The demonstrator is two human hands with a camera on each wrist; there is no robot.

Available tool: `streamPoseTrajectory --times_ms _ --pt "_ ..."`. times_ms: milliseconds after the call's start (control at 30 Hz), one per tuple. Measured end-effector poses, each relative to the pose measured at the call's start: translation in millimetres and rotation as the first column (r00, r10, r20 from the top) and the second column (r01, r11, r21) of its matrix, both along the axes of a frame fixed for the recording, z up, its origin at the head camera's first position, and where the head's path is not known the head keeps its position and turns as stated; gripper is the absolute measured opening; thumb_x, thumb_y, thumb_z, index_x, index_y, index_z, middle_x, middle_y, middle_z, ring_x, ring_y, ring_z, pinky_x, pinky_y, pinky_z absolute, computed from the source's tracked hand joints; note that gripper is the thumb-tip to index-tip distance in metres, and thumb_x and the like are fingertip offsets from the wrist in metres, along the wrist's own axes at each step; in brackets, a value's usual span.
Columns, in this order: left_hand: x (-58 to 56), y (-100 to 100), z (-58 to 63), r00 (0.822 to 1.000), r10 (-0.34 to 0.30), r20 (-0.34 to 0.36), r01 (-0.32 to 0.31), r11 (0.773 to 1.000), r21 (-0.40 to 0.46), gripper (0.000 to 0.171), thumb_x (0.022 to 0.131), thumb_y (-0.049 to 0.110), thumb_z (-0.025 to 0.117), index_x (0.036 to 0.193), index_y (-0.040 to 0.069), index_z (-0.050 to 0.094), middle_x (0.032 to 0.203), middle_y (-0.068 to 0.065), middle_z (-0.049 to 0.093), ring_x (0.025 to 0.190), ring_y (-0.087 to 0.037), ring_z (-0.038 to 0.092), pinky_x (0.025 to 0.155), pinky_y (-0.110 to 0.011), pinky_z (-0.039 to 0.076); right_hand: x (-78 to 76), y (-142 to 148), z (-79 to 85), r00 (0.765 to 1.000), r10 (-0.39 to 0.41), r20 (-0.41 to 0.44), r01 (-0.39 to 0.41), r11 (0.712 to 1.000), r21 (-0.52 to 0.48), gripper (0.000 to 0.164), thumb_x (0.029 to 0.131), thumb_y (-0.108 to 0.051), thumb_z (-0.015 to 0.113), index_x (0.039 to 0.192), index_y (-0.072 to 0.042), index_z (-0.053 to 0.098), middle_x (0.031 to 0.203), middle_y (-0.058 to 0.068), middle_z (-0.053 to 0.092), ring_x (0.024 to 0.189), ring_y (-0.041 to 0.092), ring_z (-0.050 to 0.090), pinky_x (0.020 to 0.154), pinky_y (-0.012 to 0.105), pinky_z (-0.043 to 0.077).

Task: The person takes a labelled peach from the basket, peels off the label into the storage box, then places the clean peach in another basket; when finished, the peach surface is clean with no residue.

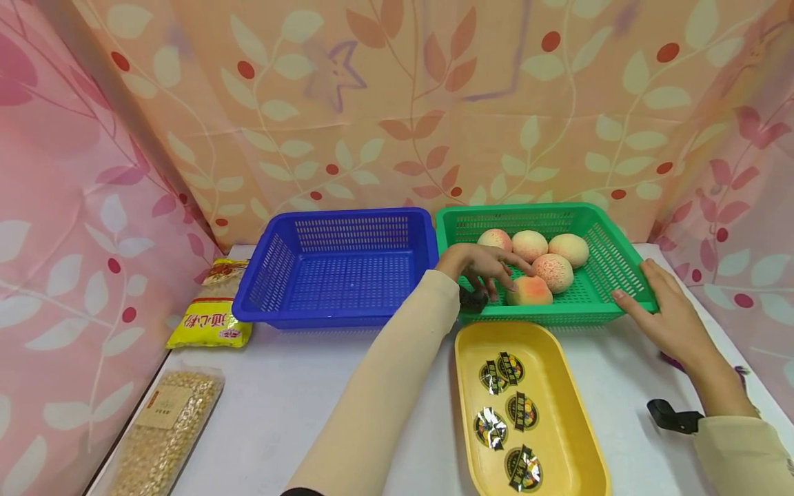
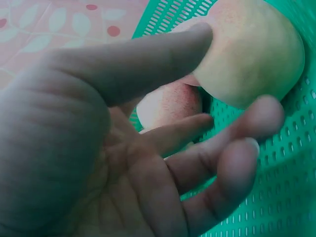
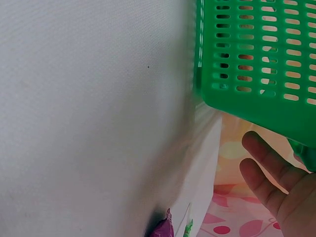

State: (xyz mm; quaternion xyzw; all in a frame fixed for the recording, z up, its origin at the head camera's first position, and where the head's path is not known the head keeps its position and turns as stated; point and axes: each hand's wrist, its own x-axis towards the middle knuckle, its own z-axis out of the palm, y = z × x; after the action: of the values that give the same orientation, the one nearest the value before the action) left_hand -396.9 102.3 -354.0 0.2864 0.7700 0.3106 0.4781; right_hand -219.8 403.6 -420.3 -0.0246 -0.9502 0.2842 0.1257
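Note:
In the head view, several peaches lie in the green basket [image 1: 527,311] at the right. My left hand [image 1: 486,265] is inside it, its fingers spread beside the front peach [image 1: 531,292]. In the left wrist view the thumb overlaps the side of a large pale peach [image 2: 256,54], and the other fingers lie loosely bent below. A red-speckled peach [image 2: 170,103] shows behind the hand. My right hand [image 1: 673,320] holds the basket's front right corner, thumb on the rim and fingers along the outside. Two of its fingers [image 3: 266,163] show near the basket wall [image 3: 261,106].
Left of the green basket stands a blue basket [image 1: 338,321]. A yellow tray [image 1: 561,420] with several round stickers is in front. Far left lie a yellow food packet [image 1: 214,310] and a clear bag of pale kernels [image 1: 167,427]. A purple wrapper [image 3: 164,228] lies at the right.

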Motion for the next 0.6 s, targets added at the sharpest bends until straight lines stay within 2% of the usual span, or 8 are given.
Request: streamPoseTrajectory --times_ms 100,200,267,400,500,600 --pt "-0.1 0.5 -1.4 0.999 -0.017 0.034 0.017 1.0 0.027 0.045 0.1 0.02 0.065 0.141 0.038 0.058 0.163 -0.001 0.03 0.083 -0.028 0.069 0.065 -0.03 0.05 0.2 -0.2 0.0 1.0 0.0 -0.001 0.0 1.0 0.0 0.088 0.101 -0.045 0.053 0.163 -0.006 0.006 0.17 0.024 0.003 0.153 0.055 0.007 0.112 0.08 0.009" --pt "0.3 0.7 -1.2 0.999 -0.032 0.036 0.032 0.999 0.017 0.043 0.101 0.023 0.064 0.14 0.039 0.059 0.166 0.002 0.029 0.086 -0.028 0.07 0.067 -0.03 0.049 0.0 -0.1 -0.3 1.0 -0.001 -0.003 0.001 1.0 0.001 0.087 0.101 -0.045 0.053 0.163 -0.006 0.006 0.17 0.024 0.003 0.153 0.054 0.007 0.113 0.079 0.009" --pt "0.5 0.5 -0.4 0.999 -0.03 0.015 0.03 1.0 0.0 0.042 0.1 0.025 0.065 0.139 0.04 0.06 0.163 0.004 0.034 0.09 -0.028 0.07 0.07 -0.03 0.049 -0.3 0.0 -0.8 1.0 -0.002 -0.005 0.002 1.0 0.002 0.087 0.101 -0.045 0.053 0.163 -0.006 0.006 0.17 0.024 0.003 0.153 0.054 0.007 0.113 0.079 0.009" --pt "1.4 -1.2 1.2 0.999 0.001 -0.047 -0.003 0.999 -0.037 0.04 0.097 0.028 0.07 0.135 0.034 0.059 0.149 0.003 0.047 0.107 -0.032 0.067 0.08 -0.034 0.055 -0.4 0.7 -1.7 1.0 -0.002 -0.011 0.002 1.0 0.001 0.087 0.101 -0.045 0.053 0.163 -0.006 0.006 0.17 0.025 0.003 0.153 0.054 0.007 0.114 0.079 0.009" --pt "1.7 -1.8 0.8 0.997 0.015 -0.076 -0.02 0.998 -0.059 0.047 0.095 0.027 0.071 0.138 0.031 0.053 0.148 0.001 0.045 0.121 -0.035 0.063 0.087 -0.038 0.056 -0.7 0.9 -2.2 1.0 -0.004 -0.012 0.004 1.0 0.002 0.087 0.101 -0.044 0.053 0.163 -0.005 0.006 0.17 0.025 0.004 0.153 0.054 0.008 0.113 0.079 0.009" --pt "1.1 -1.9 -0.1 0.996 -0.001 -0.086 -0.005 0.997 -0.072 0.065 0.095 0.024 0.072 0.151 0.037 0.042 0.158 0.003 0.037 0.123 -0.033 0.062 0.088 -0.037 0.055 -1.2 0.0 -1.9 1.0 -0.005 -0.008 0.005 1.0 -0.001 0.088 0.101 -0.045 0.053 0.163 -0.007 0.006 0.17 0.024 0.003 0.153 0.054 0.008 0.113 0.08 0.01"
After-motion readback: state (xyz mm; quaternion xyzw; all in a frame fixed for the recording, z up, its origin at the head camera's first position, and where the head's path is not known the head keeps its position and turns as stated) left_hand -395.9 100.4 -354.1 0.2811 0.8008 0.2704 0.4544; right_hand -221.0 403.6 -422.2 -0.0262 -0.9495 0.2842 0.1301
